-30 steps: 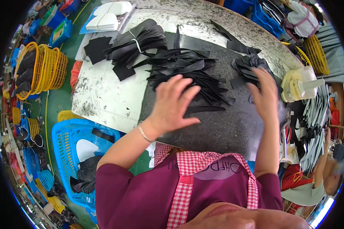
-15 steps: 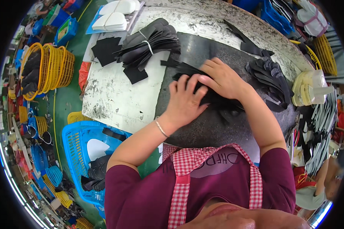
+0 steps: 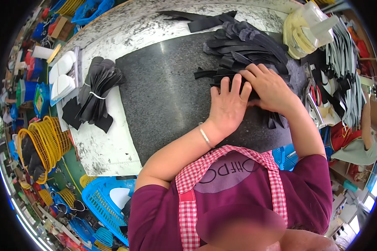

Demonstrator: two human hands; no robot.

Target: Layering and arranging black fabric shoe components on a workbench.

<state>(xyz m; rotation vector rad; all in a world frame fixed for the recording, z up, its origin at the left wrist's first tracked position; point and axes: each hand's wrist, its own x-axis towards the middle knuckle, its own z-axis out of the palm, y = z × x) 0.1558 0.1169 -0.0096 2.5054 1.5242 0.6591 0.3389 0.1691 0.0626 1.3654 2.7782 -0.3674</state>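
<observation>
Hands [image 3: 227, 109] on thin, layered black strips [image 3: 223, 76]; grainy dark mat [image 3: 165, 94] beneath.

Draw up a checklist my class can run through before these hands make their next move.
1. Left hand at the loose black strips: ok, fingertips against them.
2. Right hand on the same strips: ok, fingers over them.
3. Strip ends even: not ok, some stick out on the left.
4. Firm grip: cannot tell, the hands hide it.
5. Tied black bundle clear of both hands: ok, well to their left.
6. Yellowish container clear of both hands: ok.
</observation>
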